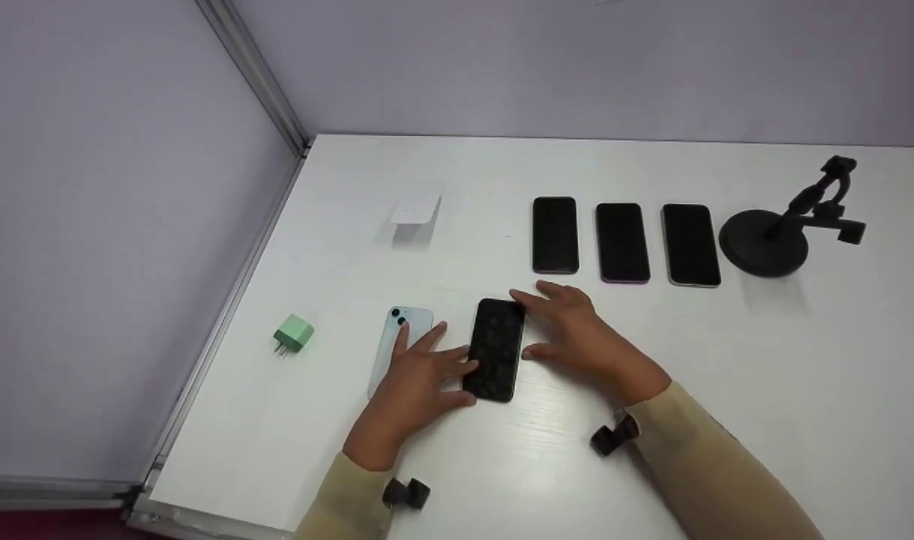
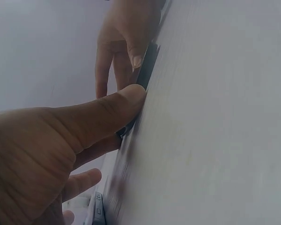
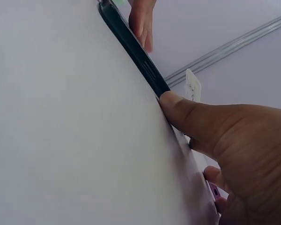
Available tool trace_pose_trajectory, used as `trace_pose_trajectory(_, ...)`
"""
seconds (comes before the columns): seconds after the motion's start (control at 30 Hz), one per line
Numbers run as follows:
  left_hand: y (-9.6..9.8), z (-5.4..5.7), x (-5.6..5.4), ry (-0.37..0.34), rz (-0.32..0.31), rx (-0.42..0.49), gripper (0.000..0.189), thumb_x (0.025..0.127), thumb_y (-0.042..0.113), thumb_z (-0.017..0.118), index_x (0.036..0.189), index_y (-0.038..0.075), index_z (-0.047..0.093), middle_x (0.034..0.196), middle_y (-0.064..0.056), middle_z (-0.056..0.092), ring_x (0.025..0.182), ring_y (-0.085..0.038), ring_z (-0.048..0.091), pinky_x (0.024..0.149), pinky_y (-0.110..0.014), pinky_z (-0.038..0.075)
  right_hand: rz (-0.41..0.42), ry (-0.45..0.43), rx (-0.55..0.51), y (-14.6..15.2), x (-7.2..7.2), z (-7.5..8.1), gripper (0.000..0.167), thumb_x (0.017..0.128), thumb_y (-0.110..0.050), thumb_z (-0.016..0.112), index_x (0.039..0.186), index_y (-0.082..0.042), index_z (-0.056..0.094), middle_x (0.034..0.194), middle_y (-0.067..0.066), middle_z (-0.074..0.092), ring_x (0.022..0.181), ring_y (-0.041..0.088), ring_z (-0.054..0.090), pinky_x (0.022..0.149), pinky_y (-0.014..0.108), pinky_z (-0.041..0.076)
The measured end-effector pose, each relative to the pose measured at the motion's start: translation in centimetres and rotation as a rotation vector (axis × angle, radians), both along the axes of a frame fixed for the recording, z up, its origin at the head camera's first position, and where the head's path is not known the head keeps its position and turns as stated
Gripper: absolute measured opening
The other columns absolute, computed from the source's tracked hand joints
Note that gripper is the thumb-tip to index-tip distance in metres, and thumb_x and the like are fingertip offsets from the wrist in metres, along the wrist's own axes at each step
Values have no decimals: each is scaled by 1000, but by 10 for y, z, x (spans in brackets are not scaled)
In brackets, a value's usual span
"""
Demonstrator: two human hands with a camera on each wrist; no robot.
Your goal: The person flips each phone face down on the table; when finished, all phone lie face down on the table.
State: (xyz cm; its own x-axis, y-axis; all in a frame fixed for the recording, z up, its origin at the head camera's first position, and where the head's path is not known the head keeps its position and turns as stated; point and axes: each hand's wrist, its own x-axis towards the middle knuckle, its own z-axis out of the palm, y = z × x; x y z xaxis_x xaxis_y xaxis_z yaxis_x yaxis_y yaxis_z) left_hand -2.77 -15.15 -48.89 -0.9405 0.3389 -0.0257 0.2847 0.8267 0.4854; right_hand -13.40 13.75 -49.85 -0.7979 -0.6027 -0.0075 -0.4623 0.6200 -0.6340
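Observation:
A black phone (image 1: 495, 349) lies screen up on the white table between both hands. My left hand (image 1: 415, 386) holds its left side, the thumb near the lower corner and the index fingertip over the edge; other fingers spread above a light blue phone (image 1: 424, 319). That phone lies back up, partly hidden under the hand. On the other side, my right hand (image 1: 576, 334) pinches the black phone, its thumb on the long edge and the index finger by the top corner. In the right wrist view, the thumb presses against the phone's dark side (image 3: 133, 51).
Three dark phones (image 1: 555, 235) stand in a row behind the right hand. A black stand (image 1: 764, 244) is at the right. Further left are a green plug adapter (image 1: 294, 332) and a small white bent piece (image 1: 417, 209). Grey walls border the table's back and left.

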Motion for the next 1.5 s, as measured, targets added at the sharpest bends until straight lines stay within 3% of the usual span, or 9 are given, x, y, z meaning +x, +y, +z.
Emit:
trace_pose_trajectory(0.13, -1, -2, 0, -7, -6, 32, 52, 89, 38, 89, 137, 21, 78, 150, 0, 69, 165, -33, 34, 134, -71, 1, -25, -3, -24, -3, 2, 1, 84, 89, -27, 92, 163, -21, 54, 171, 24, 42, 162, 51, 29, 129, 68, 31)
trace_pose_trajectory(0.47, -3, -1, 0, 0, -29, 40, 53, 91, 37, 87, 140, 19, 77, 150, -2, 69, 165, -34, 35, 134, -71, 4, -63, 38, -102, -6, 0, -5, 75, 84, -28, 96, 151, -17, 67, 149, 14, 67, 152, 44, 43, 127, 63, 34)
trace_pose_trajectory(0.67, -4, 0, 1, -3, -42, 88, 56, 90, 36, 89, 141, 17, 75, 146, -2, 72, 165, -34, 35, 135, -70, 2, -45, 20, -212, -9, -1, -6, 72, 87, -28, 93, 153, -16, 66, 145, 8, 72, 144, 40, 54, 125, 60, 39)
trace_pose_trajectory(0.83, -5, -3, 1, 6, -50, 121, 57, 89, 34, 90, 141, 16, 75, 142, 0, 75, 164, -34, 37, 135, -68, 3, -30, -4, -239, -12, -1, -6, 74, 90, -30, 91, 157, -20, 62, 147, 8, 70, 145, 38, 54, 124, 60, 40)
trace_pose_trajectory(1.0, -5, -4, -1, -15, -29, 104, 62, 89, 36, 90, 147, 22, 71, 145, 1, 73, 164, -30, 37, 137, -63, 1, -36, -19, -244, -13, 1, -4, 81, 86, -33, 93, 159, -24, 60, 149, 7, 68, 147, 36, 52, 124, 59, 41)
trace_pose_trajectory(1.1, -4, -3, 0, -50, 5, 102, 70, 89, 36, 91, 154, 31, 65, 160, -5, 61, 167, -38, 28, 137, -64, 7, -31, -9, -252, -15, 3, -4, 86, 81, -34, 96, 159, -24, 60, 148, 6, 68, 146, 35, 52, 123, 59, 41)
trace_pose_trajectory(1.23, -2, 1, 2, -77, 22, 112, 81, 91, 32, 91, 161, 42, 53, 172, -15, 44, 167, -50, 17, 135, -67, 15, -25, -21, -266, -19, 5, -4, 96, 76, -36, 100, 162, -26, 56, 153, 5, 66, 150, 37, 48, 127, 64, 34)
trace_pose_trajectory(1.4, -1, 2, 1, -36, -41, 89, 92, 93, 28, 89, 168, 48, 38, 167, -12, 53, 166, -40, 29, 136, -65, 9, -6, -45, -269, -23, 8, -3, 107, 74, -39, 101, 167, -26, 48, 160, 6, 60, 155, 38, 45, 135, 65, 14)
trace_pose_trajectory(1.5, -1, 2, 2, -23, -68, 74, 93, 94, 28, 87, 169, 48, 35, 160, -4, 61, 165, -34, 34, 137, -63, 4, 0, -43, -274, -25, 8, -3, 112, 75, -38, 101, 169, -23, 43, 161, 8, 59, 155, 38, 46, 136, 64, 12)
